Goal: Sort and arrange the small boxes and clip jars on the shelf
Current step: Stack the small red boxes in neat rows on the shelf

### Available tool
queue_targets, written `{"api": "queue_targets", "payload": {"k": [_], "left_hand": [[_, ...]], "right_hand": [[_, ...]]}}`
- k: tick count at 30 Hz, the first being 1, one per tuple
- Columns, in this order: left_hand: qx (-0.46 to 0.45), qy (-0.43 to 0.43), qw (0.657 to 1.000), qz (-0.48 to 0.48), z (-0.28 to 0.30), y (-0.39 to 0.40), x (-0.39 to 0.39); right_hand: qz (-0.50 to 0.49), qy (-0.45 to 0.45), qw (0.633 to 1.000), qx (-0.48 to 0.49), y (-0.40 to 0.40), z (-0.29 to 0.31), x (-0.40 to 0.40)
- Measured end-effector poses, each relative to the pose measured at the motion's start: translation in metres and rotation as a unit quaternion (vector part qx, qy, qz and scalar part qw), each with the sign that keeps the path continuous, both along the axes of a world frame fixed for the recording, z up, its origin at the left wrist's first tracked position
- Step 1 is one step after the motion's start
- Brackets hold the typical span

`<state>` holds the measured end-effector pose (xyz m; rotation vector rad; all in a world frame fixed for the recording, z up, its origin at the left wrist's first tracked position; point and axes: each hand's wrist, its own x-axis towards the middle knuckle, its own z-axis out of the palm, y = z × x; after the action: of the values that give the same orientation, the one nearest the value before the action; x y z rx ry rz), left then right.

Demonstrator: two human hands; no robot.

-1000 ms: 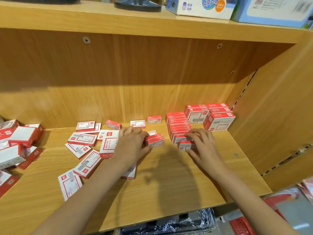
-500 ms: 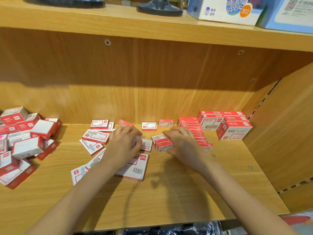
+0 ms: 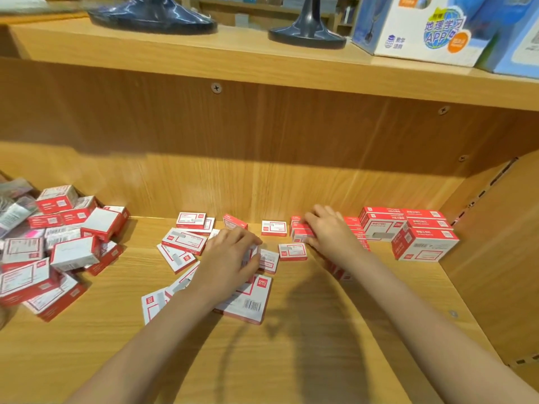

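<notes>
On a wooden shelf [image 3: 291,360], a person's left hand [image 3: 230,258] curls over scattered red-and-white small boxes [image 3: 183,242] at centre, grip unclear. At one o'clock, the right hand [image 3: 329,231] closes around a small box [image 3: 302,233] beside the neat stack [image 3: 420,237]; a loose pile [image 3: 58,246] lies at nine o'clock.

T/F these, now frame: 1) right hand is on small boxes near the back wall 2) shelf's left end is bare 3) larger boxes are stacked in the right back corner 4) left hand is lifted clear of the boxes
1) True: the right hand rests on small red boxes by the back wall.
2) False: a jumbled pile of boxes lies there.
3) True: the larger boxes are stacked there.
4) False: the left hand is down on scattered boxes.
</notes>
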<state>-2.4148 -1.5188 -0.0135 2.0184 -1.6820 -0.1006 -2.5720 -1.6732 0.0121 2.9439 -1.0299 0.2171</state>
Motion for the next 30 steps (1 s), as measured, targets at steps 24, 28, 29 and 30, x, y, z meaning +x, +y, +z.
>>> {"api": "queue_targets", "payload": {"k": [24,28,29,30], "left_hand": [[0.164,0.191,0.964,-0.085,0.015,0.021,0.065],[0.119,0.233,0.964,-0.045,0.013,0.023,0.062],[0.101,0.244,0.964,-0.036,0.012,0.024,0.06],[0.078,0.255,0.963,-0.027,0.012,0.026,0.057]], "right_hand": [[0.104,-0.042,0.992,-0.063,0.009,-0.022,-0.002],[0.111,-0.062,0.99,-0.058,0.007,-0.019,-0.005],[0.113,-0.086,0.989,-0.044,0.009,-0.018,-0.005],[0.112,-0.121,0.986,0.0,0.014,-0.015,-0.004]]}}
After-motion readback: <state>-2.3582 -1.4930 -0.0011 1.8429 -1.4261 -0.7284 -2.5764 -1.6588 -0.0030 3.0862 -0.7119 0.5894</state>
